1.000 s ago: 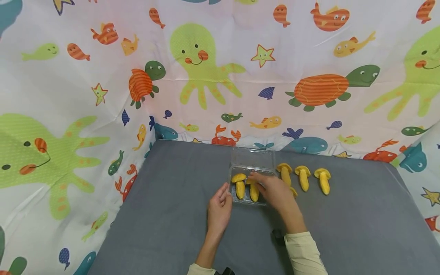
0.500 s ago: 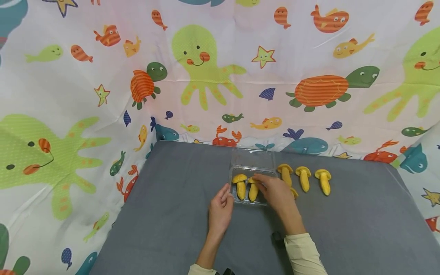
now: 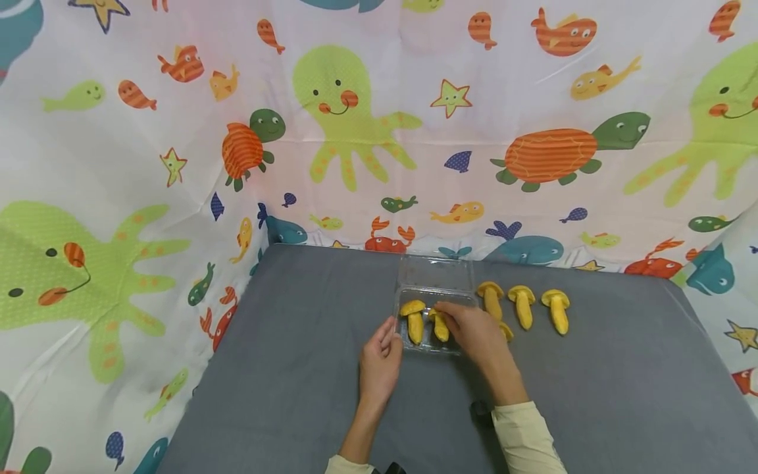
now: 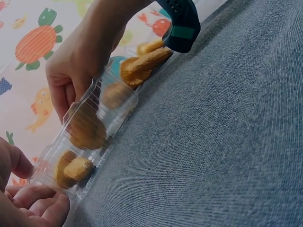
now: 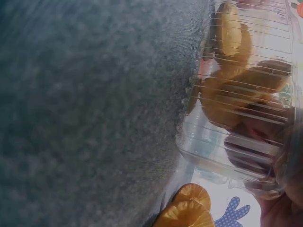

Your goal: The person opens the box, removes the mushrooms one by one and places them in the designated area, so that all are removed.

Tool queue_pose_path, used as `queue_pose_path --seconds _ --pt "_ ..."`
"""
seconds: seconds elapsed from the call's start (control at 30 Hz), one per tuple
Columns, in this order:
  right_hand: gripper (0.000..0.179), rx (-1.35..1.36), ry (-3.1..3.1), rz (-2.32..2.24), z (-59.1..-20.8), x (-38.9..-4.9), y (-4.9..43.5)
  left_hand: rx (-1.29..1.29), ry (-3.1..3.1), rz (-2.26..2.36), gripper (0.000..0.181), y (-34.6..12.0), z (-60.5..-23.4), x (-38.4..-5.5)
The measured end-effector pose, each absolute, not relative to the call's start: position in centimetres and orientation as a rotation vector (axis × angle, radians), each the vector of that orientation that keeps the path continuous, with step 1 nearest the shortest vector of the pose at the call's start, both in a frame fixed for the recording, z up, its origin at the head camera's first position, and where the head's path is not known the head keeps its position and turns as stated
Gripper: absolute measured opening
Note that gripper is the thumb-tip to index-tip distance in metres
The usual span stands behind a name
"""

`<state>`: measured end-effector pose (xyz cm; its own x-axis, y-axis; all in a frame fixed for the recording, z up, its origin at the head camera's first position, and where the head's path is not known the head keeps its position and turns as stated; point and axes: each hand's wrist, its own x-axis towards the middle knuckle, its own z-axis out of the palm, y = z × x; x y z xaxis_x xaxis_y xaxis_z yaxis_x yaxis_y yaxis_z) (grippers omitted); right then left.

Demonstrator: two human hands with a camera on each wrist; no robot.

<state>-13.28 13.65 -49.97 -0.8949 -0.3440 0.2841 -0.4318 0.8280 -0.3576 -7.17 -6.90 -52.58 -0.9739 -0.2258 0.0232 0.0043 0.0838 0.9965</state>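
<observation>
A clear plastic clamshell box point(image 3: 438, 273) lies with its lid folded back on the grey table. My left hand point(image 3: 379, 368) pinches its left edge between thumb and fingers, close to the corner in the left wrist view. Inside, on the left, lies a yellow mushroom point(image 3: 415, 326), cap toward the back. My right hand point(image 3: 476, 336) reaches into the box and grips a second yellow mushroom point(image 3: 439, 327) near its cap, stem pointing toward me. Seen through the box wall in the right wrist view, this mushroom point(image 5: 220, 101) is partly covered by the fingers.
Right of the box, several more yellow mushrooms lie on the grey cloth point(image 3: 622, 368), among them a far-right mushroom point(image 3: 556, 313) and a middle mushroom point(image 3: 522, 308). One cap point(image 3: 505, 331) is partly hidden behind my right hand. A printed curtain point(image 3: 367, 217) hangs along the back and sides.
The mushroom in my right hand has tilted, its stem end swinging first slightly left, then right and a little away from me. My left hand stays at the box edge.
</observation>
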Motion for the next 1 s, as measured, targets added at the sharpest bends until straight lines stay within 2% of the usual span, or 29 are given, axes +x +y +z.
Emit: queue_pose_path --seconds 0.63,1.0 --pt "0.024 0.562 -2.901 0.652 -49.7 -12.9 13.6 0.264 -2.202 -1.997 0.045 -6.7 -52.6 -6.9" --pt "0.037 0.659 -2.577 0.871 -49.1 -12.6 15.4 0.297 -2.168 -2.006 0.043 -6.3 -52.2 -6.9"
